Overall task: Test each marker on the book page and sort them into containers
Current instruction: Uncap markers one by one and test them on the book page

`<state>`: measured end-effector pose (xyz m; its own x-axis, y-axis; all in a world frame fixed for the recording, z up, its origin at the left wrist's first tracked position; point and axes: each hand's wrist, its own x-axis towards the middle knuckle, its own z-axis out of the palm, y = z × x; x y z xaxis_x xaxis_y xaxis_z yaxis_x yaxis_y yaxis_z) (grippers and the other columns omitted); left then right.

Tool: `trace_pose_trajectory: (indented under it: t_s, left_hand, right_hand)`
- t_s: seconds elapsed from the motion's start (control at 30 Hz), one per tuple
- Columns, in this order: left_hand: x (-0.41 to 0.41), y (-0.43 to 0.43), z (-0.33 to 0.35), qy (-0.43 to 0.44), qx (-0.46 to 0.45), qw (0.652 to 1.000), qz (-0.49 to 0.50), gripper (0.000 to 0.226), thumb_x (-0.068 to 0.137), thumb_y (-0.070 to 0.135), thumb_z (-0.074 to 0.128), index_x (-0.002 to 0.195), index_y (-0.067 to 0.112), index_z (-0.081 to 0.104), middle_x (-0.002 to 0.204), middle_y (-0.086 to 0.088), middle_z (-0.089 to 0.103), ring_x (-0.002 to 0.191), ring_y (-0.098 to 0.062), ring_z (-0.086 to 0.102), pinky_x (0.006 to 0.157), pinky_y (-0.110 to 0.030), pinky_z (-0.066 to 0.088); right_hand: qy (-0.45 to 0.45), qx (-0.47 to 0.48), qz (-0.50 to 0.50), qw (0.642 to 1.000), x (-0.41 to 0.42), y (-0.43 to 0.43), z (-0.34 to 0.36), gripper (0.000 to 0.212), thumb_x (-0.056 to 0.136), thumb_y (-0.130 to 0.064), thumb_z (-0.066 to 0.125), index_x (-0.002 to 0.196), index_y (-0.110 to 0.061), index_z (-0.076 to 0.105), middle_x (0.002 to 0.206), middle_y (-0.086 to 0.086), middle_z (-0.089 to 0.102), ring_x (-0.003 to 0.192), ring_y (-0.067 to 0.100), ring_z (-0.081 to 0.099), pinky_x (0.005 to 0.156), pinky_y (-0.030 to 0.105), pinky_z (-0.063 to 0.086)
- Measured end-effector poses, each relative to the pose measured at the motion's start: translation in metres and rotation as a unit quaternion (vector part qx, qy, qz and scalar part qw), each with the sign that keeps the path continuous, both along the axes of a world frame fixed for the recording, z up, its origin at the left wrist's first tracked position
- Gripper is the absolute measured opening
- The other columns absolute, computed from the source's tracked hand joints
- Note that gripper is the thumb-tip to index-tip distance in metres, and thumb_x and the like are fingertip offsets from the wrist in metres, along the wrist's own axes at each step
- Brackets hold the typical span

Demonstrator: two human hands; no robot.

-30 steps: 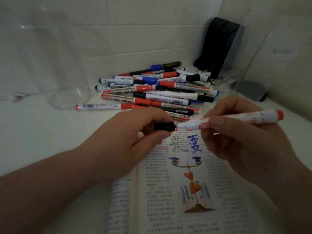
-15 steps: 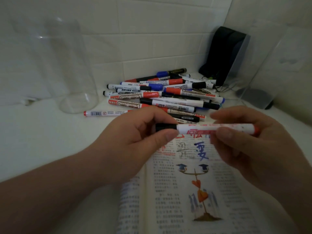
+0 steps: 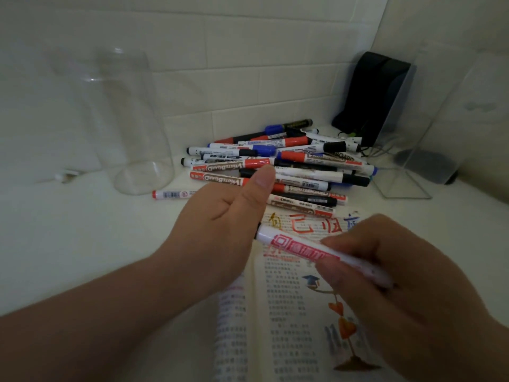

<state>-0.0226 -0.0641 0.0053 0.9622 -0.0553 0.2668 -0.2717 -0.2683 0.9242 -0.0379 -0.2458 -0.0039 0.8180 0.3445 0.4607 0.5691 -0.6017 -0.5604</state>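
Note:
A white marker (image 3: 292, 244) with red print lies slanted over the open book (image 3: 286, 312), whose page carries red, orange and blue scribbles. My right hand (image 3: 399, 285) grips the marker's barrel. My left hand (image 3: 220, 224) covers its cap end; the fingers are hidden behind the palm and the thumb sticks up, off the marker. Only a sliver of black cap shows at the hand's edge. A pile of several red, blue and black markers (image 3: 289, 166) lies beyond the book.
A clear round jar (image 3: 132, 119) stands at the back left, with one red-capped marker (image 3: 170, 194) lying by its base. A clear rectangular container (image 3: 440, 119) stands at the back right, in front of a black speaker (image 3: 377, 92). Tiled walls close the corner.
The black cap went back against the marker's tip between the hands. The marker dropped lower over the page and tilted, and my left thumb lifted off it.

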Motion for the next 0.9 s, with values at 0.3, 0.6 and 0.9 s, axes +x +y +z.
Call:
trace_pose_trajectory:
  t_s: [0.3, 0.6, 0.9]
  left_hand:
    - [0.011, 0.002, -0.013, -0.055, 0.068, 0.996, -0.003, 0.056, 0.097, 0.058, 0.033, 0.063, 0.031, 0.068, 0.065, 0.017, 0.068, 0.069, 0.000, 0.066, 0.064, -0.013, 0.047]
    - [0.023, 0.009, -0.029, -0.202, 0.294, 0.934, 0.023, 0.028, 0.100, 0.048, 0.032, 0.087, 0.032, 0.051, 0.085, 0.015, 0.052, 0.083, -0.008, 0.051, 0.071, -0.024, 0.041]
    - [0.008, -0.001, -0.014, -0.223, 0.372, 0.901, -0.014, 0.048, 0.094, 0.049, 0.045, 0.055, 0.028, 0.029, 0.047, 0.008, 0.032, 0.050, -0.011, 0.041, 0.044, -0.022, 0.022]
  right_hand:
    - [0.381, 0.350, 0.043, 0.855, 0.007, -0.002, 0.000, 0.027, 0.063, -0.017, 0.090, 0.066, -0.016, 0.063, 0.043, 0.005, 0.038, 0.034, 0.015, 0.027, 0.041, 0.017, 0.032]
    - [0.252, 0.340, -0.016, 0.906, 0.019, -0.021, -0.003, 0.022, 0.069, -0.031, 0.067, 0.085, -0.016, 0.073, 0.055, 0.005, 0.057, 0.045, 0.020, 0.051, 0.048, 0.027, 0.049]
    - [0.160, 0.274, -0.072, 0.946, 0.009, -0.031, 0.021, 0.007, 0.090, -0.021, 0.069, 0.085, -0.017, 0.071, 0.056, -0.002, 0.061, 0.046, 0.012, 0.053, 0.048, 0.026, 0.046]
